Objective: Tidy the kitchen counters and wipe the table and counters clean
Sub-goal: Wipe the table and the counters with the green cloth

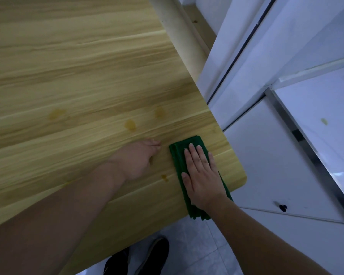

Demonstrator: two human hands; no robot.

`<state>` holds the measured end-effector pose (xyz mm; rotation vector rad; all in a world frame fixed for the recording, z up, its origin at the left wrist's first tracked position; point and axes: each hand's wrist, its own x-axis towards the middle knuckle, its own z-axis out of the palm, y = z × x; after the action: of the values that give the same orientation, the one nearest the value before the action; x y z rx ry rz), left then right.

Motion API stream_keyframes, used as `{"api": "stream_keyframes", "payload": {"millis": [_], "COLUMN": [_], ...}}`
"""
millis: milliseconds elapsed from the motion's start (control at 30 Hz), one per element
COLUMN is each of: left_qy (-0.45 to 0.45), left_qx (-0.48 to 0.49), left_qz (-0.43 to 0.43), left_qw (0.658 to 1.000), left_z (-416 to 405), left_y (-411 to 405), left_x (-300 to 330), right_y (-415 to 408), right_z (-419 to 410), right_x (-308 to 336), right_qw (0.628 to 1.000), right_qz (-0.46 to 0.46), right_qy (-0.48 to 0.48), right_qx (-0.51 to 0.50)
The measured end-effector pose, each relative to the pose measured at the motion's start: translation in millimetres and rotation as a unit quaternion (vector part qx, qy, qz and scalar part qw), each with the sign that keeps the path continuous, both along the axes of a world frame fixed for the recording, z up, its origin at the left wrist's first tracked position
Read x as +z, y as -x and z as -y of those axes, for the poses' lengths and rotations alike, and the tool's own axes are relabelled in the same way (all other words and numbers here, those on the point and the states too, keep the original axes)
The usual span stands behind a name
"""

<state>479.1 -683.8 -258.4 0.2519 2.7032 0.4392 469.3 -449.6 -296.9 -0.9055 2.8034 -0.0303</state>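
Note:
A folded dark green cloth [180,155] lies on the light wooden table [87,76] near its front right corner. My right hand [202,175] presses flat on the cloth with straight fingers. My left hand [136,159] rests on the bare wood just left of the cloth, fingers together and touching the surface. Several yellowish stains [130,125] mark the wood beyond both hands, and a small brown spot [164,177] sits between my hands.
A white counter [316,120] with a metal edge strip stands right of the table, with a yellowish spot [324,121] on it. White cabinet doors [266,165] face the table's corner. A pale table leg [177,26] stands at the far edge. My dark shoes [147,259] show on the tiled floor.

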Motion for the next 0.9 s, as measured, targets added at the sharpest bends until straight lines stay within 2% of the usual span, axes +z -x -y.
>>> {"api": "stream_keyframes", "payload": {"millis": [100, 167, 233, 333, 767, 900], "left_qy": [-0.024, 0.012, 0.063, 0.081, 0.172, 0.172], "left_qx": [0.072, 0.131, 0.182, 0.240, 0.202, 0.195], "left_qz": [-0.071, -0.109, -0.096, -0.052, -0.040, -0.043], "left_qw": [0.995, 0.985, 0.977, 0.966, 0.963, 0.965], "left_z": [16, 40, 67, 90, 104, 109], "left_y": [20, 48, 75, 93, 109, 109], "left_x": [10, 13, 10, -5, -12, -13], "right_y": [2, 4, 7, 21, 96, 124], "right_z": [3, 4, 9, 23, 92, 117], "right_x": [1, 3, 4, 3, 2, 1], "right_qw": [1.000, 1.000, 1.000, 1.000, 0.999, 1.000], "right_qz": [0.001, 0.006, 0.011, 0.017, 0.012, 0.000], "right_qy": [-0.002, -0.001, 0.000, 0.005, -0.017, -0.016], "right_qx": [0.005, 0.012, 0.014, 0.020, 0.032, 0.027]}}
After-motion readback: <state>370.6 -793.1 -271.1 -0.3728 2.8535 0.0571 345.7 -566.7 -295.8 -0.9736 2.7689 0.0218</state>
